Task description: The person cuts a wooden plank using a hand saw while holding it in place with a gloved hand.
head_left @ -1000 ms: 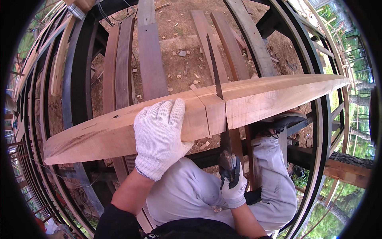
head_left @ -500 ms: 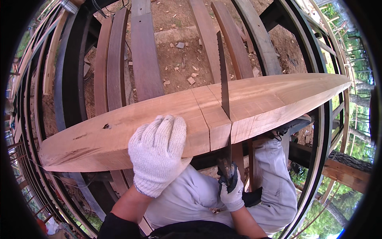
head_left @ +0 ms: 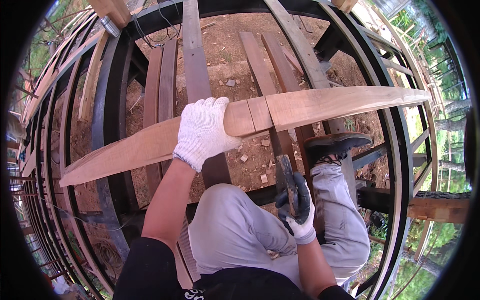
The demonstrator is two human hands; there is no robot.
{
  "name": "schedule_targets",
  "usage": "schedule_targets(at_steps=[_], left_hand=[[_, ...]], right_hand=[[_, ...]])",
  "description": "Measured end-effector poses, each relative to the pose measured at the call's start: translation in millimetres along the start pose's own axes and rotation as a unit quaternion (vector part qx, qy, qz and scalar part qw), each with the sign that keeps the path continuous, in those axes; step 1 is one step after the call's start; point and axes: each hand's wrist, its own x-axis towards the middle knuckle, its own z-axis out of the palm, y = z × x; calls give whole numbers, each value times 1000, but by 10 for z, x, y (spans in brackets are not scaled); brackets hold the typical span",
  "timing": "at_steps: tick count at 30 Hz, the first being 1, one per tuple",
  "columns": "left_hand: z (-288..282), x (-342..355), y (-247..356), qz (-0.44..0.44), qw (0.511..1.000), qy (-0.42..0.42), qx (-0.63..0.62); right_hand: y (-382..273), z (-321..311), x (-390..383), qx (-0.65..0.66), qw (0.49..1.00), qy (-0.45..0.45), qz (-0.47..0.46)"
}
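Observation:
A long, pale timber tapers toward both ends and lies across the framework in front of me. Two dark lines cross it near the middle. My left hand, in a white knitted glove, is wrapped over it just left of those lines, with the thumb on the near side. In my right hand, whose glove is white with dark fingers, is the handle of a hand saw. The saw points up toward the right-hand line from the near side. Little of its blade shows, and none stands above the timber.
Brown planks run away from me beneath the timber, with bare earth and wood offcuts below. Black beams frame both sides. My dark shoe rests under the timber's right half. A metal flask stands far left.
The blade that stood above the timber has dropped out of sight as my right hand drew the saw back. The timber's top face looks narrower, and my view has shifted.

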Motion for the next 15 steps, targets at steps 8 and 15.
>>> schedule_targets(at_steps=[8, 15], left_hand=[[-172, -16, 110, 6, 999, -44, -2], [-236, -93, 173, -8, 998, -38, 53]], right_hand=[[-77, 83, -565, -33, 993, 111, -5], [-1156, -467, -3049, -49, 964, 252, 64]])
